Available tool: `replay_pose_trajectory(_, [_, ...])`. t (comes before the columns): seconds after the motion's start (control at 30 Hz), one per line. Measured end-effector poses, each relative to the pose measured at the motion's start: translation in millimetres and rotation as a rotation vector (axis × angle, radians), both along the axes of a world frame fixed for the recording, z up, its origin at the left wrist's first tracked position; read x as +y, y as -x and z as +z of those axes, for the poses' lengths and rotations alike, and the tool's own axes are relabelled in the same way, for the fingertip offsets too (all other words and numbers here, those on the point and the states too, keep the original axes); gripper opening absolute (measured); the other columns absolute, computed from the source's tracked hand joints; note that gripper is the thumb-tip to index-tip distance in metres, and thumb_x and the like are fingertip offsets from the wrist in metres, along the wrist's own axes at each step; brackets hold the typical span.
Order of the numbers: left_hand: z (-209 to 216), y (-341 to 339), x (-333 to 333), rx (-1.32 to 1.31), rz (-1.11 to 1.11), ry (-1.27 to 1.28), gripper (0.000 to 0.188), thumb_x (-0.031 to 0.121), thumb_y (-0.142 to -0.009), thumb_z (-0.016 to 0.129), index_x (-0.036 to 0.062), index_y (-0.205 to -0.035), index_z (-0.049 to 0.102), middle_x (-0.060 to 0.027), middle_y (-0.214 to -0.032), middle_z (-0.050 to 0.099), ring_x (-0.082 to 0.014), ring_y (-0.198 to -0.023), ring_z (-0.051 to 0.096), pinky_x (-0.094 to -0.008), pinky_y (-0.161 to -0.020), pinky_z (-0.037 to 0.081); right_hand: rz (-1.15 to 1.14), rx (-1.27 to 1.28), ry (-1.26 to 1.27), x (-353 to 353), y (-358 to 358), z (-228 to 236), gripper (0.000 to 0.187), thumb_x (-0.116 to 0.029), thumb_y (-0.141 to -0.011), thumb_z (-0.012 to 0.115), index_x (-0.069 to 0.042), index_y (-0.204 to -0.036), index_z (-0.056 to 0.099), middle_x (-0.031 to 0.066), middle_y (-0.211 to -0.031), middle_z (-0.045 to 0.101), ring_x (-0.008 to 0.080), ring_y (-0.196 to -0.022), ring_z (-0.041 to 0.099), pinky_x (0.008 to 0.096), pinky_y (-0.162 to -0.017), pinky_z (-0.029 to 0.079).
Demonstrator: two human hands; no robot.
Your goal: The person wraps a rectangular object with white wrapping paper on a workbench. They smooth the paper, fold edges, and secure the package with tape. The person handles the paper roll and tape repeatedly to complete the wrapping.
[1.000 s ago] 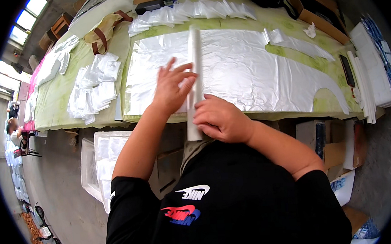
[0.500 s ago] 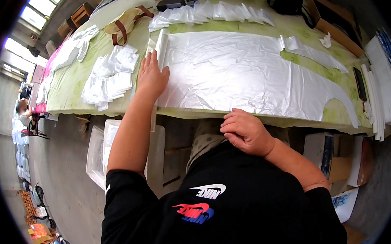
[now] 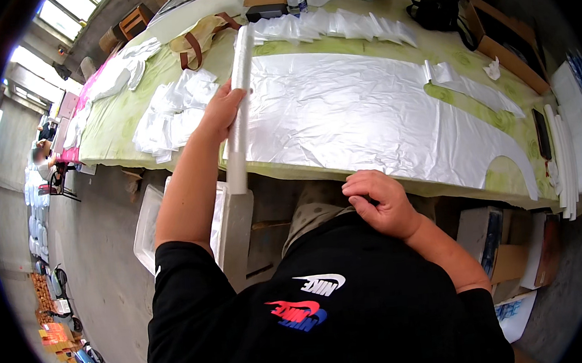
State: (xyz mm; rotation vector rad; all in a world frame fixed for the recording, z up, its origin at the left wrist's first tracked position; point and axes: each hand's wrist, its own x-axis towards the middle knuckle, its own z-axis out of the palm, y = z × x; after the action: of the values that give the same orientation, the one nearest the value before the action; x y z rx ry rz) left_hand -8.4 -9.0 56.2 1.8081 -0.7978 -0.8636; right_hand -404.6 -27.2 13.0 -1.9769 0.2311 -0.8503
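My left hand is closed around a long white tube at the left end of a silvery-white plastic sheet. The tube's near end sticks out past the table's front edge. Flat but wrinkled, the sheet covers the middle of the table and has a curved cutout at its right end. My right hand is just off the front edge, its fingers curled loosely together with nothing visible in them.
Folded clear plastic pieces lie left of the tube, and another row runs along the back. A cloth bag, a black bag and an open carton sit around the table. White rods and a dark phone-like object are at the right.
My left hand has gone from lying flat with fingers outstretched at the sheet's left end to gripping the tube, which now looks raised. My right hand has shifted slightly, its fingers more curled.
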Motion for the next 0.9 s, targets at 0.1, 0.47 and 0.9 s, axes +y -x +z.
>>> replay_pose_trajectory(0.1, [-3, 50, -20, 0.595, -0.027, 0.189, 0.053, 0.026, -0.098, 0.049, -0.0066, -0.139, 0.054, -0.0103, -0.106, 0.069, -0.0147, -0.081, 0.060, -0.0300, -0.072, 0.054, -0.045, 0.139, -0.200, 6, -8, 9, 0.029, -0.008, -0.090, 0.073, -0.004, -0.119, 0.068, 0.0111, -0.116, 0.069, 0.0243, -0.108, 0.067, 0.0355, -0.098, 0.052])
replay_pose_trajectory(0.47, [-21, 186, -55, 0.838, -0.115, 0.366, 0.061, 0.021, -0.097, 0.047, 0.0005, -0.154, 0.037, -0.0116, -0.117, 0.063, -0.0213, -0.097, 0.063, -0.0391, -0.091, 0.056, 0.076, 0.322, -0.951, 10, -8, 6, 0.101, -0.004, -0.092, 0.072, -0.006, -0.165, 0.002, 0.0166, -0.118, 0.064, 0.0195, -0.107, 0.065, 0.0320, -0.095, 0.053])
replay_pose_trajectory(0.9, [-23, 210, -79, 0.450, -0.139, 0.244, 0.094, 0.006, -0.092, 0.057, 0.0294, -0.166, 0.003, -0.0095, -0.127, 0.055, -0.0209, -0.095, 0.061, -0.0394, -0.075, 0.058, -0.043, 0.247, -0.974, -2, 0, 0, 0.106, -0.013, -0.086, 0.073, -0.002, -0.164, 0.002, 0.0199, -0.123, 0.060, 0.0213, -0.097, 0.063, 0.0344, -0.085, 0.053])
